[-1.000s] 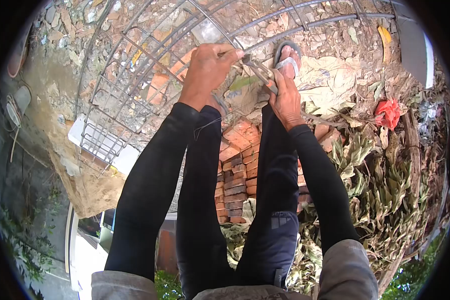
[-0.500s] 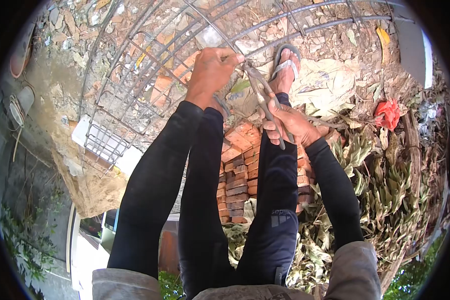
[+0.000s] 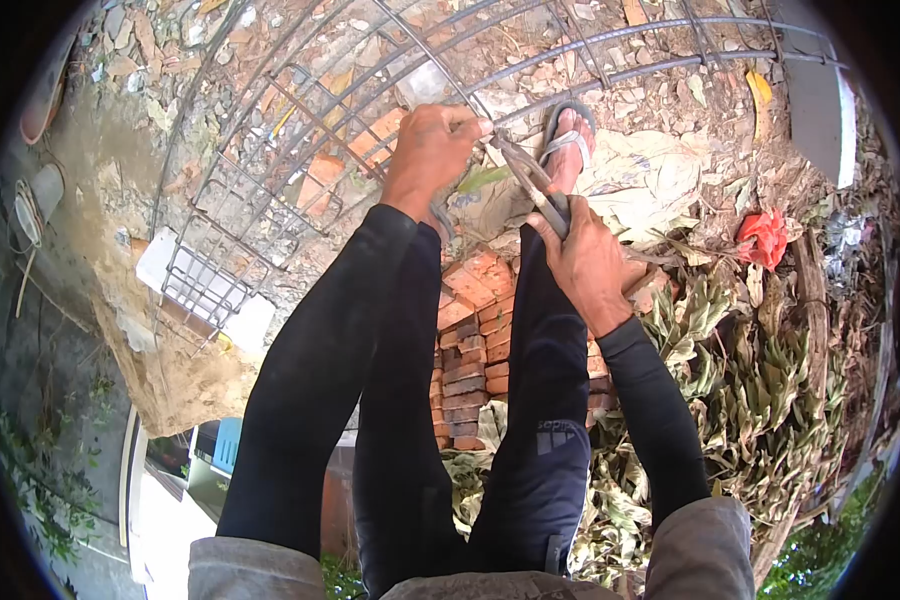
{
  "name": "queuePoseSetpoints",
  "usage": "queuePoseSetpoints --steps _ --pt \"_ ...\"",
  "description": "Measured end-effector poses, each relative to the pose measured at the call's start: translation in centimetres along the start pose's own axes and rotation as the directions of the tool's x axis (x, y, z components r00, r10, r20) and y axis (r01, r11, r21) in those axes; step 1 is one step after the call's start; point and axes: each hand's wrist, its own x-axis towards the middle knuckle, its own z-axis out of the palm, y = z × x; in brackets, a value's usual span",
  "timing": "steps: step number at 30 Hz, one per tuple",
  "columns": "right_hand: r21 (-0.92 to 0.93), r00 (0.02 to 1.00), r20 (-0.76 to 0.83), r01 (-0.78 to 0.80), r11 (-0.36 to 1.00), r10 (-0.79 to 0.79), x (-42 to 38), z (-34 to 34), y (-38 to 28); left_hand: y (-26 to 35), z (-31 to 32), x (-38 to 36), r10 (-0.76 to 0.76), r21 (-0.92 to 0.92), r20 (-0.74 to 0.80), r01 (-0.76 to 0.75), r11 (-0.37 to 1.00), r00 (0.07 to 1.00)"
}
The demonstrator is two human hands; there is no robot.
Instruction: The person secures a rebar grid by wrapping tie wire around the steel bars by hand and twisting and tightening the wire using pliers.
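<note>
A cage of bent steel rods (image 3: 570, 48) curves across the top of the head view. My left hand (image 3: 432, 155) is closed at one of its rod crossings, thumb and forefinger pinched together; what they hold is too small to make out. My right hand (image 3: 588, 265) grips the handles of a pair of long-handled pincers (image 3: 522, 170). The pincers' jaws meet the rod crossing just beside my left fingertips. Whether the jaws are closed on a wire there cannot be seen.
Stacked bricks (image 3: 465, 375) lie between my legs. Dry leaves (image 3: 760, 400) cover the ground at right, near a red plastic scrap (image 3: 763, 238). A white block (image 3: 170, 265) sits under the mesh at left. My sandalled foot (image 3: 570, 140) stands beside the pincers.
My right hand has shifted its hold, its back now turned up, with the pincers' handles drawn closer together. My left hand stays at the same crossing.
</note>
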Motion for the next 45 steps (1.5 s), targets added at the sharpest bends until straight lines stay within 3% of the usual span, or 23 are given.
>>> queuePoseSetpoints --steps 1,2,3,5,8,11,12,15,16,18,19,21,23,24,28,31,32,33,35,38,41,42,45 --pt "0.112 0.986 0.143 -0.102 0.988 0.085 0.3 0.3 0.3 -0.1 0.0 -0.1 -0.023 -0.015 0.018 0.023 1.000 1.000" --pt "0.656 0.876 0.481 -0.333 0.678 -0.035 0.4 0.9 1.1 0.0 0.0 0.0 -0.038 -0.029 0.033 0.039 0.999 0.999" --pt "0.660 0.643 0.751 -0.737 0.146 -0.151 0.4 1.6 1.9 0.1 -0.2 0.2 -0.054 -0.044 0.043 0.056 0.997 0.998" --pt "0.523 0.531 0.709 -0.837 -0.160 -0.463 0.0 2.8 2.7 0.2 -0.1 -0.2 -0.075 -0.066 0.056 0.079 0.995 0.996" --pt "0.754 0.828 0.561 -0.495 0.432 -0.029 0.0 1.2 0.1 0.3 -0.1 -0.2 -0.059 -0.058 0.037 0.061 0.996 0.998" --pt "0.683 0.951 0.309 -0.221 0.697 -0.001 -1.5 -1.4 -1.9 1.1 -0.6 -0.6 -0.056 -0.057 0.045 0.058 0.997 0.997" --pt "0.630 0.935 0.355 -0.241 0.739 0.002 -1.0 -1.4 -1.7 0.9 -0.5 -0.5 -0.032 -0.064 0.037 0.034 0.997 0.999" --pt "0.740 0.821 0.564 -0.452 0.498 -0.093 0.3 -2.4 -0.9 0.5 -0.2 -0.5 -0.055 -0.073 0.047 0.059 0.996 0.997" --pt "0.770 0.745 0.638 -0.617 0.161 -0.196 0.2 -1.3 0.3 0.5 -0.3 -0.3 -0.074 -0.069 0.055 0.078 0.995 0.996" --pt "0.732 0.691 0.681 -0.653 0.195 -0.244 0.8 -0.6 1.4 0.6 -0.3 -0.4 -0.069 -0.072 0.062 0.073 0.995 0.996" --pt "0.714 0.663 0.699 -0.666 0.214 -0.269 1.1 -0.8 1.2 0.7 -0.4 -0.4 -0.063 -0.074 0.063 0.068 0.995 0.996" --pt "0.659 0.935 0.350 -0.200 0.725 -0.060 0.0 -0.3 0.8 0.6 -0.4 -0.4 -0.043 -0.055 0.048 0.046 0.997 0.998" --pt "0.005 0.938 -0.239 0.259 0.966 -0.250 -0.8 1.4 1.5 0.8 -0.2 -0.5 -0.041 -0.069 0.027 0.042 0.997 0.999" --pt "-0.167 0.898 -0.358 0.209 0.964 -0.257 -1.1 0.7 0.8 1.0 -0.2 -0.6 -0.046 -0.091 0.010 0.047 0.995 0.999" --pt "-0.106 0.987 -0.152 0.030 0.994 -0.046 -0.2 -0.4 -0.2 1.1 -0.7 -0.5 -0.083 -0.053 0.077 0.087 0.995 0.994" --pt "0.352 0.891 0.443 -0.279 0.894 0.104 1.3 -0.5 0.9 0.6 -0.7 -0.1 -0.037 -0.047 0.073 0.040 0.998 0.997" --pt "0.546 0.730 0.684 -0.506 0.667 -0.006 1.5 -0.1 2.4 0.3 -0.6 -0.1 -0.032 -0.048 0.077 0.036 0.998 0.997" --pt "0.580 0.521 0.787 -0.807 0.111 -0.330 1.4 0.2 3.0 0.1 -0.5 -0.1 -0.026 -0.049 0.083 0.030 0.998 0.996" --pt "0.568 0.496 0.757 -0.821 0.053 -0.425 1.5 1.2 3.9 -0.2 -0.7 0.5 -0.011 -0.033 0.098 0.014 0.999 0.995" --pt "0.589 0.702 0.707 -0.516 0.622 -0.087 1.8 0.2 2.2 -0.4 -1.0 0.8 -0.023 -0.039 0.121 0.028 0.999 0.992" --pt "0.542 0.957 0.284 -0.210 0.813 0.058 -0.3 -0.8 0.2 -0.3 -0.7 0.2 -0.007 -0.061 0.043 0.010 0.998 0.999" --pt "0.306 0.995 0.058 0.063 0.950 -0.084 -0.6 -1.2 0.2 -0.4 -0.1 -0.5 0.017 -0.034 -0.051 -0.019 0.999 0.999" --pt "-0.140 0.931 -0.252 0.236 0.962 -0.266 -1.4 -1.7 -0.3 1.5 -0.3 -3.8 0.081 0.014 -0.275 -0.080 0.997 0.958"
